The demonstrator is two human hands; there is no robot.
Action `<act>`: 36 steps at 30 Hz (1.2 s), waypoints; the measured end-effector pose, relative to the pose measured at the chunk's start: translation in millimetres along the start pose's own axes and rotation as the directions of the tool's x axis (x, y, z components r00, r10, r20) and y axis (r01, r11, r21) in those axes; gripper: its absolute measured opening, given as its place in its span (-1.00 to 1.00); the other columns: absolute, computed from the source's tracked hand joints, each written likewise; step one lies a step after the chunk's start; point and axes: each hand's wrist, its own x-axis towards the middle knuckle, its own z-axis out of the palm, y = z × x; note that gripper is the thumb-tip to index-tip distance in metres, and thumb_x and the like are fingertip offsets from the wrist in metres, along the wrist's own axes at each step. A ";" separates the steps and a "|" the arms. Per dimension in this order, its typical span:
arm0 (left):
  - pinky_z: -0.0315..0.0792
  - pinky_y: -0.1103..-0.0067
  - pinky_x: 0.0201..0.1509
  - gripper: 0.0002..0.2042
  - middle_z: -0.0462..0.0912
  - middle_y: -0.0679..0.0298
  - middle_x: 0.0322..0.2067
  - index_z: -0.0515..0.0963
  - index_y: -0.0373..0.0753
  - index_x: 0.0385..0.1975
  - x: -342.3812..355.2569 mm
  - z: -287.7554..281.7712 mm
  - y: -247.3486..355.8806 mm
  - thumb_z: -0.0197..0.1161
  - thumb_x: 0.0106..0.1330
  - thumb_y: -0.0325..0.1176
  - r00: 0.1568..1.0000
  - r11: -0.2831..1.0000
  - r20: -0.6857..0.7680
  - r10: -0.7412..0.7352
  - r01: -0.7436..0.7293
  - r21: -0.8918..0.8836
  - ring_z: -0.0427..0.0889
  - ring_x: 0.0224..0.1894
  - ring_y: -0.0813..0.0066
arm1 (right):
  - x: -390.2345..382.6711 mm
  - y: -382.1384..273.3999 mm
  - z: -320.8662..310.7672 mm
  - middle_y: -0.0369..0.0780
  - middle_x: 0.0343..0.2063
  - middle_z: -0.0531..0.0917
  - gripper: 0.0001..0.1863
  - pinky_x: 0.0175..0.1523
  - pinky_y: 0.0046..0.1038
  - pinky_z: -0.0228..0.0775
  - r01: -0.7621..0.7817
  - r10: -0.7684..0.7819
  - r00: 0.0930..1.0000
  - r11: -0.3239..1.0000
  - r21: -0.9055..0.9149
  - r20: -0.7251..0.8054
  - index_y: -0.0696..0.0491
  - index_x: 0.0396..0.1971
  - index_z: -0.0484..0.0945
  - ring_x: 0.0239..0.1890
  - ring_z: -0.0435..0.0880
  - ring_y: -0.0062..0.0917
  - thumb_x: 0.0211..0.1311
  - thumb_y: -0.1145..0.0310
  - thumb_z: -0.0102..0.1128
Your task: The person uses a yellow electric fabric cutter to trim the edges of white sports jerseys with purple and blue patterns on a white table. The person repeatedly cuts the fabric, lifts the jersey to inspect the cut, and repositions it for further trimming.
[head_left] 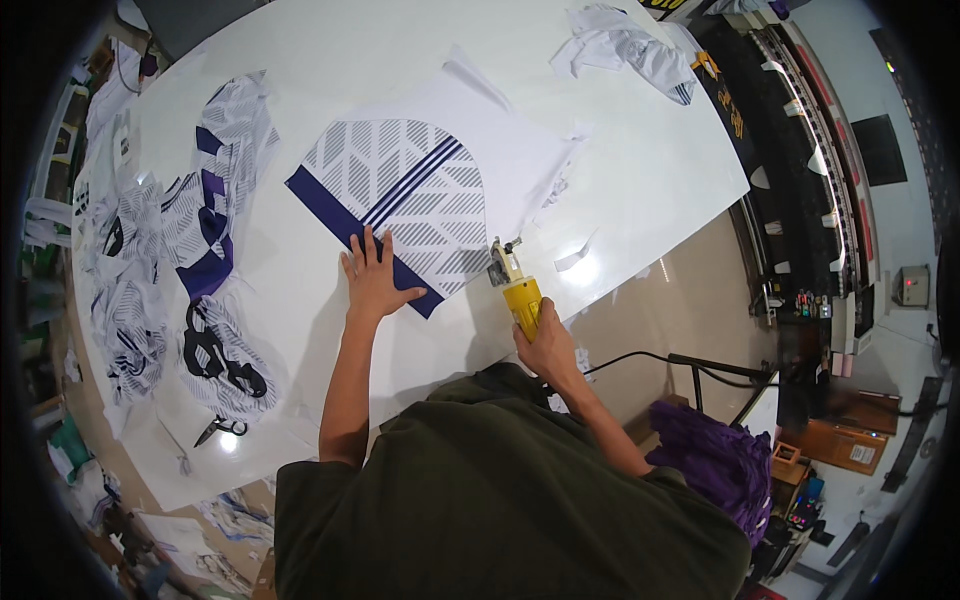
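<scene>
A sleeve-shaped fabric panel (430, 225) lies flat on the white table, with a grey striped pattern, dark blue stripes and a dark blue band along its near-left edge. My left hand (375, 285) rests on that band and the panel, fingers spread. In my right hand (552, 348) is a yellow electric fabric cutter (522, 302), gripped by its body. Its metal head is beside the panel's right edge; whether the blade touches the cloth I cannot tell. Plain white material (520, 165) extends beyond the panel. A small white scrap (575, 256) lies right of the cutter.
Patterned cut pieces (215, 180) and a larger heap (125, 290) cover the table's left side. Black-handled scissors (222, 428) lie near left. Crumpled white fabric (625, 50) sits far right. A black cable (640, 354), purple cloth (710, 460) and a long machine (800, 160) are to the right.
</scene>
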 end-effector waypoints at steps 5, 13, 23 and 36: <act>-0.39 -0.12 0.57 0.31 -0.32 -0.07 0.60 -0.07 -0.13 0.60 -2.6 -1.3 1.0 0.51 -0.12 0.37 1.000 0.999 -0.013 -0.008 0.007 -0.033 -0.38 0.61 -0.21 | 11.8 -7.0 3.9 0.23 -0.21 0.56 -0.45 -0.13 0.10 0.49 -0.010 0.010 1.000 1.000 0.003 0.004 0.21 0.04 0.19 -0.19 0.61 0.23 0.28 0.25 0.27; -0.43 -0.13 0.57 0.29 -0.29 -0.05 0.60 -0.06 -0.12 0.60 -5.1 -4.4 1.6 0.51 -0.10 0.36 1.000 0.998 -0.029 -0.003 0.001 -0.059 -0.38 0.62 -0.19 | 55.7 -26.4 7.4 0.23 -0.20 0.58 -0.44 -0.10 0.07 0.51 -0.039 0.039 0.999 0.999 0.013 -0.034 0.23 0.03 0.19 -0.19 0.64 0.21 0.27 0.21 0.27; -0.41 -0.14 0.57 0.30 -0.26 -0.05 0.60 -0.04 -0.12 0.59 -3.5 -0.2 -1.3 0.54 -0.14 0.34 0.998 0.997 -0.065 -0.003 -0.001 -0.071 -0.35 0.61 -0.22 | 127.8 -32.9 -0.2 0.22 -0.27 0.63 -0.45 -0.11 0.03 0.57 -0.021 0.018 0.999 0.997 -0.073 -0.045 0.23 0.00 0.23 -0.23 0.69 0.17 0.25 0.19 0.28; -0.41 -0.09 0.59 0.33 -0.25 -0.04 0.60 -0.02 -0.11 0.59 -4.6 -4.8 2.6 0.60 -0.20 0.28 0.998 0.992 -0.062 -0.022 0.014 -0.129 -0.36 0.61 -0.21 | 218.0 -32.1 -36.4 0.21 -0.24 0.65 -0.47 -0.08 0.02 0.57 0.132 -0.121 0.988 0.983 -0.125 0.092 0.18 -0.04 0.24 -0.20 0.70 0.14 0.20 0.19 0.30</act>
